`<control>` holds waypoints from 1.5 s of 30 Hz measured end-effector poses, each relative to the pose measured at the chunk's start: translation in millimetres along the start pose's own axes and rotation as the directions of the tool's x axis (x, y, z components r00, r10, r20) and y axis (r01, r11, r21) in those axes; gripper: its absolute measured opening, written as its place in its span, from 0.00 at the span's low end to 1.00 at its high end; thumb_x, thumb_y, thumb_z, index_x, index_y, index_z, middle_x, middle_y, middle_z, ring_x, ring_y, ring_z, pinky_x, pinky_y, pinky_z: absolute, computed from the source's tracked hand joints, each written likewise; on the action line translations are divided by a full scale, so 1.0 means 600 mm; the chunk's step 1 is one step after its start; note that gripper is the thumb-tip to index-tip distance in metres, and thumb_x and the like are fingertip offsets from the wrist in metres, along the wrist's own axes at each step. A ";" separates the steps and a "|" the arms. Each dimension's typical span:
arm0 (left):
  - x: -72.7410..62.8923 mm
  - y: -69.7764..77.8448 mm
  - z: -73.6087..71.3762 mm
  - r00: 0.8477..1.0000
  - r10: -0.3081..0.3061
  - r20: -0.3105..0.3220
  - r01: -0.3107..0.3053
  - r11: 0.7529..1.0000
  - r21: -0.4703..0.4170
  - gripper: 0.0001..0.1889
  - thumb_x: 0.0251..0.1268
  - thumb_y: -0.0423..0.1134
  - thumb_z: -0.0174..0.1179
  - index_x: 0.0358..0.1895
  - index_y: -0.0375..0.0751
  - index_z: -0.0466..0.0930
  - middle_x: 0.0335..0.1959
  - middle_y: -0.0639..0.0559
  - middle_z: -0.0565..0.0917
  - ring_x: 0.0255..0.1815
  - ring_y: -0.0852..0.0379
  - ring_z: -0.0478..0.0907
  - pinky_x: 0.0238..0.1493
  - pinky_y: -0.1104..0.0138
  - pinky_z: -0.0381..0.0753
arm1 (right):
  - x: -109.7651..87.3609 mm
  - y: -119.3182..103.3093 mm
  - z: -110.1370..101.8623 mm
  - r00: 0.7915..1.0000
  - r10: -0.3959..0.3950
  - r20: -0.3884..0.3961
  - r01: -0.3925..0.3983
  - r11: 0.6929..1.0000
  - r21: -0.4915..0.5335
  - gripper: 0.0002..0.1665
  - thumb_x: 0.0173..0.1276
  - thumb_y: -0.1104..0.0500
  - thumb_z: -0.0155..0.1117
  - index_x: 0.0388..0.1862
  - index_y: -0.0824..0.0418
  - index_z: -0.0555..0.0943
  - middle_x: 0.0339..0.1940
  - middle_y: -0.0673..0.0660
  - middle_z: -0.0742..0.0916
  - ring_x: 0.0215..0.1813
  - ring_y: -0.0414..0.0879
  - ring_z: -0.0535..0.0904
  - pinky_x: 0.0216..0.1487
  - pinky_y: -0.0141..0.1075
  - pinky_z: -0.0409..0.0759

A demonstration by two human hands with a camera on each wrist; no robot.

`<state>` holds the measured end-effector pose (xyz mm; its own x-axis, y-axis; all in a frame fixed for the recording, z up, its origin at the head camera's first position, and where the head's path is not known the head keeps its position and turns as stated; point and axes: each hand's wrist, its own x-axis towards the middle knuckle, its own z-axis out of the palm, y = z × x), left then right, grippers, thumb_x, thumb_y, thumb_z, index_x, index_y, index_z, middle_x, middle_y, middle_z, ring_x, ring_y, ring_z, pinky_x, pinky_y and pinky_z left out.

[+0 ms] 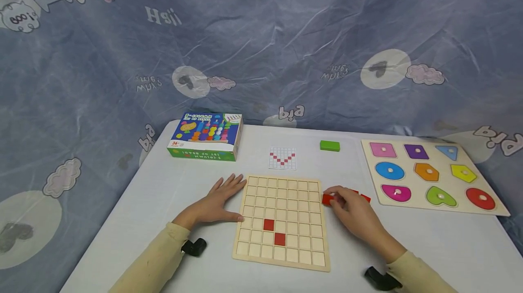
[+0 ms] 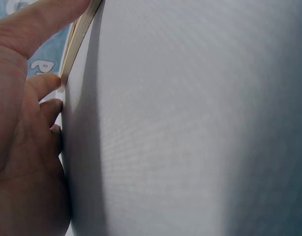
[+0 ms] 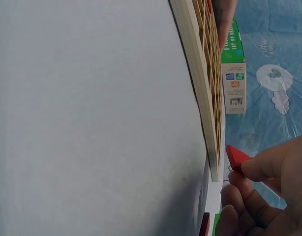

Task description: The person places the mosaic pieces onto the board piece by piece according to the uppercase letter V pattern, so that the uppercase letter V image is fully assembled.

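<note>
A wooden grid board (image 1: 292,228) lies on the white table. Two red square tiles sit in its cells, one tile (image 1: 268,225) up and left of the other tile (image 1: 279,239). My left hand (image 1: 216,204) rests with spread fingers at the board's left edge, thumb and fingertips touching its frame. Just past the right edge, my right hand (image 1: 357,216) pinches a red tile (image 3: 236,158) between thumb and fingers, raised above the table in the right wrist view. More red tiles (image 1: 365,198) lie behind that hand, partly hidden by it.
Behind the board lies a small card (image 1: 283,158) printed with a red V of squares on a grid. A green block (image 1: 329,146) is to its right, a toy box (image 1: 206,136) to its left. A shape puzzle board (image 1: 413,191) occupies the right side.
</note>
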<state>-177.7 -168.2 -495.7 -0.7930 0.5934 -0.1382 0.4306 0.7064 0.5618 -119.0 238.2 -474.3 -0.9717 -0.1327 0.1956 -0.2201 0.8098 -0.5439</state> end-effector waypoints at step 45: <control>0.001 0.003 -0.001 1.000 -0.015 0.005 0.015 1.000 0.015 0.58 0.53 0.67 0.72 0.83 0.53 0.50 0.84 0.54 0.45 0.84 0.50 0.34 0.81 0.48 0.29 | 0.027 -0.130 0.075 0.978 -0.138 0.155 0.094 0.960 0.264 0.10 0.70 0.62 0.68 0.46 0.47 0.86 0.31 0.39 0.82 0.33 0.35 0.76 0.36 0.29 0.78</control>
<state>-177.5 -166.8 -494.1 -0.7972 0.5847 -0.1502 0.4256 0.7208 0.5471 -121.5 147.0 -465.3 -0.9333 -0.3306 0.1401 -0.3254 0.6141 -0.7190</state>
